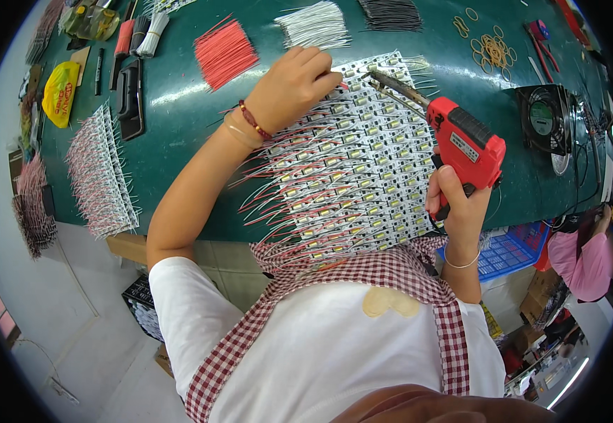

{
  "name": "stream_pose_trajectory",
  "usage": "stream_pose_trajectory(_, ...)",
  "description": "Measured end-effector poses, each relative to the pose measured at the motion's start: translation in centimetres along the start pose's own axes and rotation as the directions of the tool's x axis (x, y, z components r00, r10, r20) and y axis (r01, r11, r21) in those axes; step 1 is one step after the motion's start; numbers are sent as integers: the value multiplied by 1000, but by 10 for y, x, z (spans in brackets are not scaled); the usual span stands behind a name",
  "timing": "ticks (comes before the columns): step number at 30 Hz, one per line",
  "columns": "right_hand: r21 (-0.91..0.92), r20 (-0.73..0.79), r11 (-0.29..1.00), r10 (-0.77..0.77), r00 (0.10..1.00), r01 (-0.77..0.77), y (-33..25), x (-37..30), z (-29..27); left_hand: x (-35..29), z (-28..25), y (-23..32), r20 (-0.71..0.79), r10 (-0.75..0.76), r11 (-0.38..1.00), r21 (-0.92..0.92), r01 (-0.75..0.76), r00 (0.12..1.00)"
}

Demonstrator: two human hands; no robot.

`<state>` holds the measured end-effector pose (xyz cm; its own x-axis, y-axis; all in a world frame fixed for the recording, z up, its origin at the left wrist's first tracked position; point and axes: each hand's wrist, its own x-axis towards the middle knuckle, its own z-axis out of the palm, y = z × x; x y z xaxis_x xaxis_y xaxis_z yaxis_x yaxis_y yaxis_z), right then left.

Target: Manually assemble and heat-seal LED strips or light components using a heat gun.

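Note:
My right hand [460, 201] is wrapped round the grip of a red and black soldering gun [467, 141]. The gun's thin metal tip points left over a large panel of white LED circuit boards [363, 166], close to its far edge. The fingers of my left hand [299, 83] are pinched together just left of that tip, with a bit of red wire [344, 86] showing at them. Red and white wires [271, 197] stick out from the panel's left side in rows. The panel's near edge meets my checked apron.
Beyond my left hand lie bundles of red wires [226, 53], white wires [313, 25] and black wires [391, 14]. Rubber bands [493, 51] and a black fan [544, 120] are at the right. Wired board strips [102, 173] sit at the left. A person in pink [583, 264] is at the right.

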<state>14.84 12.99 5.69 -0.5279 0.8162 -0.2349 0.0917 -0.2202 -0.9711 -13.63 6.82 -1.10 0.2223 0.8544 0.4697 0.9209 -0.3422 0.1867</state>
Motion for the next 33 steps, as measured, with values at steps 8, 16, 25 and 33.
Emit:
stream_pose_trajectory(8,-55,19,994,90,996,-89,8,-4,3,-7,4,14,28,-36,998,-45,38,999)
stream_pose_trajectory(16,-85,22,990,113,993,-110,14,-2,4,-5,4,17,32,-60,997,-50,61,998)
stream_pose_trajectory(25,-57,-3,992,116,993,-116,9,-6,5,-2,3,16,78,-42,998,-34,45,996)
stream_pose_trajectory(33,-121,26,988,98,995,-94,11,-5,4,-2,2,17,96,-45,999,-24,48,994)
